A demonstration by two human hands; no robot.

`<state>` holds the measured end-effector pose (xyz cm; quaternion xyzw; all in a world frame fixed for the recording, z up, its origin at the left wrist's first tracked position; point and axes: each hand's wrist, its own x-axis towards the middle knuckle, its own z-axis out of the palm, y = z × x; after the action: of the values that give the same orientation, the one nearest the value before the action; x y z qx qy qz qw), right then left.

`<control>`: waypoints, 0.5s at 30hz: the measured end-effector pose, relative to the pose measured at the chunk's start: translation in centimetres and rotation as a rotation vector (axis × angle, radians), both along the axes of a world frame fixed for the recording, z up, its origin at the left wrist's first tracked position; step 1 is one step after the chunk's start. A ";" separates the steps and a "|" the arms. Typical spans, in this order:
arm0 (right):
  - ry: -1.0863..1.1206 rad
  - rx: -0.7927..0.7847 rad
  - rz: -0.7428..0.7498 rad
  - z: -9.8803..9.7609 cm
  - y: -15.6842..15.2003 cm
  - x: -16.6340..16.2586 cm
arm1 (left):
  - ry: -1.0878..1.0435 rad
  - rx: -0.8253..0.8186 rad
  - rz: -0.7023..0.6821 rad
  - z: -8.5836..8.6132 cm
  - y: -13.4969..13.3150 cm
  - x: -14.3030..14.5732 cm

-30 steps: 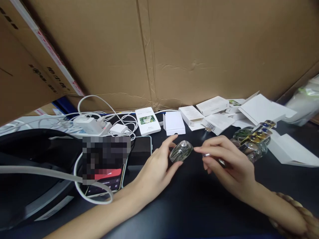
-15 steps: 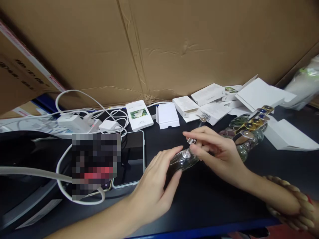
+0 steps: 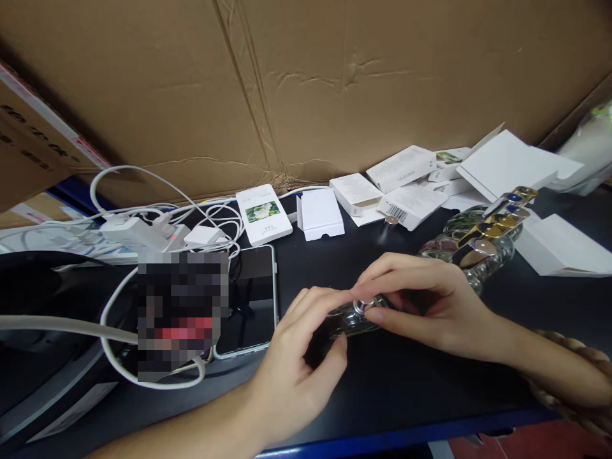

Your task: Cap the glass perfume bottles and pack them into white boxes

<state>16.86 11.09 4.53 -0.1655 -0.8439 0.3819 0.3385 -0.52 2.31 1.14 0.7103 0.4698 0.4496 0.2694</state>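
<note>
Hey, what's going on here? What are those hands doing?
A person is working on a small glass bottle at a black table. Their left hand curves beside it, though how firmly it grips is hard to tell. Their right hand pinches a small silver piece at the bottle's top; whether it's fully seated isn't clear. More glass bottles lie beyond the right hand, and white boxes sit toward the back.

Workroom: black worktop [image 3: 406, 389], white cartons [image 3: 404, 169]
</note>
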 end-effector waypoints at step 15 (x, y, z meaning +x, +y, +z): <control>0.022 -0.195 0.097 -0.2 -0.1 -0.3 | -0.011 0.022 0.032 0.1 0.1 0.1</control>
<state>16.57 11.02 4.31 -0.1527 -0.8060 0.4799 0.3111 -0.46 2.38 1.29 0.7032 0.4745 0.4629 0.2571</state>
